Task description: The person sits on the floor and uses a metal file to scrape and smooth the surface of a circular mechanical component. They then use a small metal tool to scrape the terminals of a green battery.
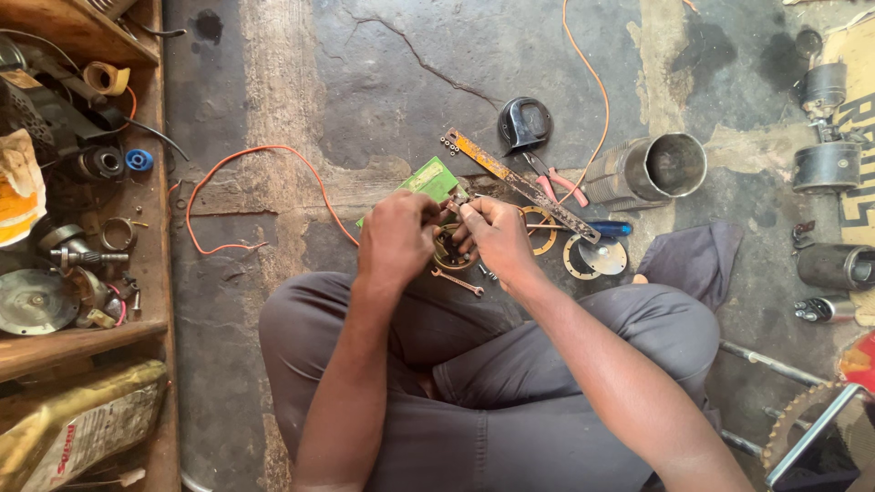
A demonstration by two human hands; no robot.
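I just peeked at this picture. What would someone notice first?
Two hands meet at the centre: the left hand and right hand grip a small round metal part above the lap. An orange wire loops across the floor, and a big metal cylinder lies upper right.

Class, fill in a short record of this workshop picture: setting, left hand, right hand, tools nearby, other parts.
Setting: person seated on a cracked concrete floor
Left hand: grips a round metal part
Right hand: pinches the same part from the other side
Tools nearby: small spanner, pink-handled pliers, rusty yellow bar
Other parts: metal cylinder, orange wire, wooden shelf
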